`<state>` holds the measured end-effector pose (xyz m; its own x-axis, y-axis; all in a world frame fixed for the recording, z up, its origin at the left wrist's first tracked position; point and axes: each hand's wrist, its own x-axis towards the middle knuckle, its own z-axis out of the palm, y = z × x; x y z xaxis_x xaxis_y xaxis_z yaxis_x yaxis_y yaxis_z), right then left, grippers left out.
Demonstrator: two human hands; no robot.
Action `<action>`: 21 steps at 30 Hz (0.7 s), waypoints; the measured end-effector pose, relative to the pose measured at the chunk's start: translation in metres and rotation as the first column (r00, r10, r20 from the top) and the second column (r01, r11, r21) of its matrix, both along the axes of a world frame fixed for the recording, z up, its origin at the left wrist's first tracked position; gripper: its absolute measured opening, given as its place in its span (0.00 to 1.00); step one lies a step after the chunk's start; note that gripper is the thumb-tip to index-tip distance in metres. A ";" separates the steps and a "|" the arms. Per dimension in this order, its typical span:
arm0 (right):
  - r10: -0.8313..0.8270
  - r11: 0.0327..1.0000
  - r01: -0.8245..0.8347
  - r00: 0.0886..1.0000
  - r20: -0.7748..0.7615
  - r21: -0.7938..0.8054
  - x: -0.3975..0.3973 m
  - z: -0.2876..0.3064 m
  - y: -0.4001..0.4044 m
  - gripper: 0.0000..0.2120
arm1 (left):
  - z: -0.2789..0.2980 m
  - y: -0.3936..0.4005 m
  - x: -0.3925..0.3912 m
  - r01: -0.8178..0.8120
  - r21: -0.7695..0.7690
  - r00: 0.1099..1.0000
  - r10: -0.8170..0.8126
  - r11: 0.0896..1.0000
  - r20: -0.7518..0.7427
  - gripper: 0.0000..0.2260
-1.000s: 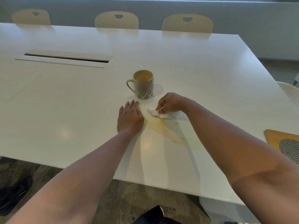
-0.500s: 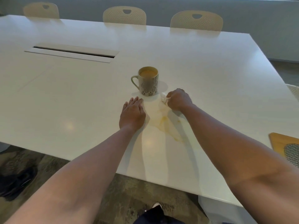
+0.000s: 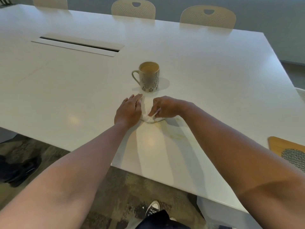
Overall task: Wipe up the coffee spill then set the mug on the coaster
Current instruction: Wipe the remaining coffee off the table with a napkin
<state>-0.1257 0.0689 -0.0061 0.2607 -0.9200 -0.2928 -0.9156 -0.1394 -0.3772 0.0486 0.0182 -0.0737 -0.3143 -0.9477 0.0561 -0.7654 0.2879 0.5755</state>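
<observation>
A patterned mug (image 3: 149,76) full of coffee stands upright on the white table (image 3: 66,90), handle to the left. Just in front of it my right hand (image 3: 165,107) is closed on a crumpled white tissue (image 3: 151,119), pressing it onto the table. A pale yellow-brown coffee spill (image 3: 171,132) stretches from the tissue toward the near right. My left hand (image 3: 129,111) lies flat, palm down, right beside the tissue on its left. At the right edge lies a wooden board carrying a round woven coaster (image 3: 293,157), partly cut off.
A long cable slot with a lid (image 3: 79,46) is set in the table at the back left. Three cream chairs (image 3: 133,9) stand along the far side. The table's near edge runs diagonally under my forearms, with my shoe (image 3: 152,208) on the floor below.
My right hand went with the tissue up beside the mug, then came back toward me and to the left, near my left hand. The spill looks fainter. The left hand stayed flat.
</observation>
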 end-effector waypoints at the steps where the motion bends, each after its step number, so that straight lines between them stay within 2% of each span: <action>1: 0.015 1.000 -0.015 1.000 -0.001 0.024 -0.003 0.002 0.004 0.14 | 0.000 0.000 0.000 -0.002 -0.003 1.000 0.002 1.000 0.006 0.21; 4: 0.027 0.997 -0.023 0.998 -0.057 0.072 -0.015 0.006 0.010 0.13 | -0.001 0.003 -0.002 -0.005 -0.028 1.000 0.005 1.000 0.021 0.21; 7: -0.040 0.994 0.046 0.997 -0.063 0.098 -0.033 0.007 0.014 0.12 | -0.002 0.005 -0.003 0.010 -0.058 0.999 -0.008 0.998 0.032 0.21; 11: -0.220 0.976 0.218 0.973 -0.066 -0.025 -0.059 0.001 0.020 0.09 | -0.002 0.006 -0.003 0.011 -0.068 0.999 -0.009 0.998 0.043 0.21; 13: -0.370 0.925 0.366 0.929 -0.022 -0.104 -0.071 -0.004 0.020 0.05 | -0.002 0.006 -0.003 0.011 -0.066 0.999 -0.008 0.998 0.047 0.21; 16: -0.552 0.815 0.555 0.831 0.072 -0.166 -0.074 -0.013 0.019 0.08 | -0.003 0.006 -0.003 0.000 -0.065 0.998 0.003 0.998 0.056 0.22; 19: -0.640 0.709 0.680 0.731 0.234 -0.186 -0.061 -0.020 0.017 0.09 | -0.005 0.005 -0.003 0.002 -0.065 0.997 0.002 0.998 0.071 0.22; 21: -0.648 0.691 0.701 0.709 0.277 -0.178 -0.051 -0.021 0.016 0.12 | -0.006 0.005 -0.004 0.008 -0.081 0.997 -0.002 0.997 0.073 0.22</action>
<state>-0.1768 0.0846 -0.0274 -0.4378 -0.8982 -0.0404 -0.7186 0.3765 -0.5846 0.0448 0.0232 -0.0798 -0.3254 -0.9392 0.1098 -0.8026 0.3357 0.4931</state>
